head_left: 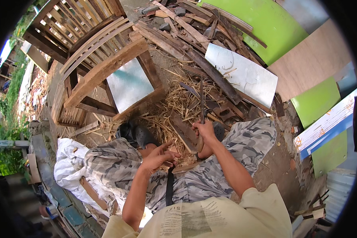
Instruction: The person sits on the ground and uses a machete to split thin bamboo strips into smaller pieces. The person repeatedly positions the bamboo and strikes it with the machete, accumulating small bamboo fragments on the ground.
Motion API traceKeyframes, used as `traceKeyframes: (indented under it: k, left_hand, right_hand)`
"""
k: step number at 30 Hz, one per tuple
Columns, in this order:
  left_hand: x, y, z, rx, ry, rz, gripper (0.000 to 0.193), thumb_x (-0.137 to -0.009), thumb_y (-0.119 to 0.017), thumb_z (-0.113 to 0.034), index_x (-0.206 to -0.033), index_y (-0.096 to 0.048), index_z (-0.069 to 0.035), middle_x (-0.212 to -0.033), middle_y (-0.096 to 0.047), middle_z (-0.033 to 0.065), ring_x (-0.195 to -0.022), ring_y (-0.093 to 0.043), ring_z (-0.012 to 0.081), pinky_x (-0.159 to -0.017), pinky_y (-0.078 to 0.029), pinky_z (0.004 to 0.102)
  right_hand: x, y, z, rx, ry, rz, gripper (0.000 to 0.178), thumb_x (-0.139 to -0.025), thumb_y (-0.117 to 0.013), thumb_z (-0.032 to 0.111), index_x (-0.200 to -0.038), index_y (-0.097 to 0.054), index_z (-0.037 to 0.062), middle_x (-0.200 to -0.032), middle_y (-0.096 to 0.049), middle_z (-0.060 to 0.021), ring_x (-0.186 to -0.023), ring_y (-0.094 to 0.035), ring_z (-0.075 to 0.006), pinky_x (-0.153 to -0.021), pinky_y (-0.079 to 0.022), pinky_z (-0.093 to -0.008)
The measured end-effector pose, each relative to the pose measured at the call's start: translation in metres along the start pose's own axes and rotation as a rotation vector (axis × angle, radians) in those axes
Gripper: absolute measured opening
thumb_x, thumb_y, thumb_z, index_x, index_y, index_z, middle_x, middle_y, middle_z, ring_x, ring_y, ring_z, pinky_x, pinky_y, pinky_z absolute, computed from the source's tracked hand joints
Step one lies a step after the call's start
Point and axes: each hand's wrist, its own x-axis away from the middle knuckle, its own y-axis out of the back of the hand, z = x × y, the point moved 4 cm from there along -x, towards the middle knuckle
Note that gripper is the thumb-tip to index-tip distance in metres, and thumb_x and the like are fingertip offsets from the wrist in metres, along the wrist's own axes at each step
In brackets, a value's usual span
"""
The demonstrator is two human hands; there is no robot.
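My right hand (205, 131) is closed around a long, narrow, dark-bladed knife (202, 99), its blade pointing away from me. Beside it, a dark wooden board (182, 127) slants between my feet. My left hand (159, 158) hovers over my lap with fingers stretched and apart, and I see nothing gripped in it. A pale strip of wood (185, 168) lies across my lap, below both hands. Split sticks and shavings (162, 119) cover the ground in front of my feet.
A wooden slatted chair frame (107, 73) with a pale panel (130, 85) stands front left. Scrap timber (186, 43) is heaped ahead. A white sheet (242, 75) and green panels (317, 99) lie to the right. A white sack (69, 158) sits by my left leg.
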Motion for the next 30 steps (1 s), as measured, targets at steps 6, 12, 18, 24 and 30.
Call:
traceKeyframes:
  k: [6,12,18,24,30]
  left_hand:
    - [-0.082,0.015,0.084,0.004,0.31,-0.455,0.076,-0.094,-0.054,-0.045,-0.151,-0.022,-0.006,-0.129,-0.055,0.0164,-0.113,-0.058,0.0296,-0.092,-0.049,0.0461]
    - [-0.162,-0.031,0.141,0.244,0.604,-0.189,0.063,-0.093,-0.05,-0.052,-0.135,-0.042,-0.005,-0.121,-0.058,0.0145,-0.118,-0.055,0.0319,-0.101,-0.042,0.0477]
    - [-0.157,-0.05,0.112,0.457,0.238,-0.159,0.028,-0.099,-0.045,-0.024,-0.107,-0.055,0.001,-0.1,-0.064,0.0154,-0.087,-0.064,0.0255,-0.081,-0.056,0.0401]
    - [-0.072,-0.031,0.026,0.395,0.121,-0.208,0.028,-0.092,-0.053,-0.01,-0.117,-0.052,0.002,-0.1,-0.061,0.0122,-0.078,-0.063,0.0192,-0.071,-0.057,0.0322]
    - [-0.012,-0.001,-0.02,0.086,-0.017,-0.306,0.038,-0.093,-0.05,-0.016,-0.125,-0.05,0.004,-0.095,-0.059,0.0096,-0.074,-0.058,0.0144,-0.067,-0.054,0.031]
  right_hand:
    - [-0.009,0.005,-0.019,0.382,-0.019,-0.054,0.013,-0.086,-0.062,0.011,-0.091,-0.06,-0.0004,-0.074,-0.066,-0.0077,-0.05,-0.056,-0.0129,-0.044,-0.046,-0.0303]
    - [-0.012,0.006,-0.029,0.415,-0.125,0.025,0.028,-0.087,-0.062,0.019,-0.095,-0.06,-0.0084,-0.07,-0.068,-0.0104,-0.05,-0.061,-0.0171,-0.045,-0.049,-0.0331]
    - [-0.022,0.014,-0.01,0.36,-0.011,-0.053,0.029,-0.088,-0.063,0.021,-0.096,-0.06,-0.0068,-0.069,-0.068,-0.0097,-0.049,-0.061,-0.0169,-0.046,-0.049,-0.0327]
    - [-0.011,0.022,0.014,0.292,0.081,-0.08,0.018,-0.091,-0.063,0.019,-0.086,-0.056,0.0038,-0.071,-0.065,-0.0073,-0.048,-0.054,-0.0118,-0.043,-0.045,-0.0293]
    - [-0.007,0.016,0.013,0.279,0.058,-0.013,0.021,-0.091,-0.064,0.021,-0.084,-0.057,0.0022,-0.07,-0.064,-0.0064,-0.048,-0.054,-0.0113,-0.043,-0.044,-0.0289]
